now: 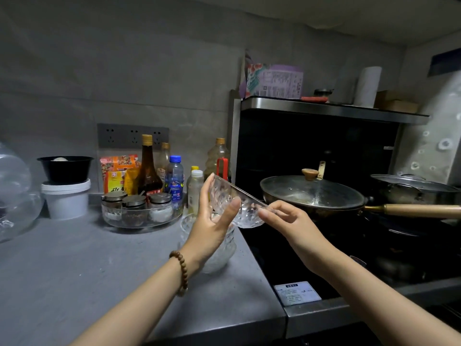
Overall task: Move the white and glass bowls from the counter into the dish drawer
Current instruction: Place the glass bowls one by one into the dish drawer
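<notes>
Head view: we hold one glass bowl in the air between both hands, above the right edge of the counter where it meets the black hob. The bowl is tilted steeply. Its rim runs as a long slanting line from upper left down to lower right, its mouth faces up and to the right toward the lidded wok, and its base points down toward us. Our left hand grips the raised left side, with the fingers reaching up along the outer wall to the rim and the thumb pressed on the near wall. Our right hand pinches the lowered right end of the rim between thumb and forefinger, the other fingers curled beneath. Directly under the left hand, a stack of glass bowls stands upright on the counter near that right edge, partly hidden by the wrist. Behind it, a clear condiment tray sits toward the back edge.
</notes>
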`<state>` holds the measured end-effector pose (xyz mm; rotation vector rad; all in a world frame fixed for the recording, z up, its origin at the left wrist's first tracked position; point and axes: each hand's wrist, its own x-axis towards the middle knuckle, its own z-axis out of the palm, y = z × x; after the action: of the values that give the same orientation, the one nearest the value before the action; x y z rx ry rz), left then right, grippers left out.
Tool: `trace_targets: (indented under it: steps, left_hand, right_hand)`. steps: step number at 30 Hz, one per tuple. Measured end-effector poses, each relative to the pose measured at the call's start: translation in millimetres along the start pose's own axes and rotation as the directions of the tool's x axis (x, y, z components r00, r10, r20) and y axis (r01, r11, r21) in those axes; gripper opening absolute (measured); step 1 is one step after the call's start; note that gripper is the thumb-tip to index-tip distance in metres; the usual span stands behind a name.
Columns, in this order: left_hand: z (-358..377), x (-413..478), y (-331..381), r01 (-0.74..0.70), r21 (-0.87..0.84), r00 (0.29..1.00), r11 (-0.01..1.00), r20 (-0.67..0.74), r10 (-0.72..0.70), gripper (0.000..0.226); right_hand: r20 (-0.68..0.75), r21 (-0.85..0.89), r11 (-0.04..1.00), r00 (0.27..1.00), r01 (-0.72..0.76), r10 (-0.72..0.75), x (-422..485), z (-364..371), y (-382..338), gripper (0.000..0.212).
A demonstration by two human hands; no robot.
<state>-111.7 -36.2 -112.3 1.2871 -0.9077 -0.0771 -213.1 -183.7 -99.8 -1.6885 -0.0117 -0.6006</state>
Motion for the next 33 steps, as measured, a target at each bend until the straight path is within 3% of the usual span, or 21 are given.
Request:
trace_targets:
  steps: [2,6,9,11,16,22,25,31,33]
  left_hand:
    - [17.6,-3.3,0.7,-0.008,-0.044,1.000,0.999,0.002,0.008,0.078]
    - [60.1,-11.0,-5.6,0.092,-0.129,0.993,0.987,0.087,-0.081,0.069]
    - [93.8,-19.8,-15.6,0.229,-0.168,0.961,0.959,0.198,-0.195,0.085]
    - [117.1,-26.2,-23.1,0.360,-0.180,0.907,0.916,0.299,-0.298,0.093]
    - [177.1,-48.4,-47.0,0.563,-0.151,0.761,0.813,0.479,-0.438,0.081]
    - [235.8,-80.0,-99.3,0.725,-0.021,0.556,0.689,0.608,-0.567,0.085]
    - [255.1,-94.7,-129.3,0.765,0.060,0.474,0.641,0.622,-0.623,0.075]
    - [273.5,-127.5,-186.2,0.774,0.157,0.426,0.613,0.587,-0.688,0.060]
    - [274.8,-137.7,-204.5,0.756,0.201,0.441,0.624,0.548,-0.711,0.062]
  right_hand:
    - [-0.010,-0.029,0.999,0.999,-0.031,0.030,-13.9,-14.5,-2.5,0.054]
    - [-0.022,-0.119,0.991,0.998,-0.068,0.066,-46.2,-53.6,-2.7,0.040]
    - [-0.038,-0.244,0.968,0.998,-0.064,0.057,-68.0,-85.3,-2.0,0.038]
    - [-0.012,-0.271,0.961,0.998,-0.056,0.055,-83.3,-106.6,-1.0,0.027]
    - [0.052,-0.330,0.937,0.989,-0.116,0.140,-128.0,-156.9,10.2,0.014]
    - [0.015,-0.274,0.902,0.936,-0.334,0.351,-174.9,-206.3,47.5,0.020]
    - [-0.016,-0.267,0.866,0.901,-0.423,0.435,-191.1,-218.5,71.0,0.023]
    - [-0.104,-0.161,0.769,0.785,-0.619,0.610,-209.8,-235.8,124.3,0.020]
    - [-0.131,-0.114,0.733,0.741,-0.671,0.658,-213.0,-241.4,142.1,0.021]
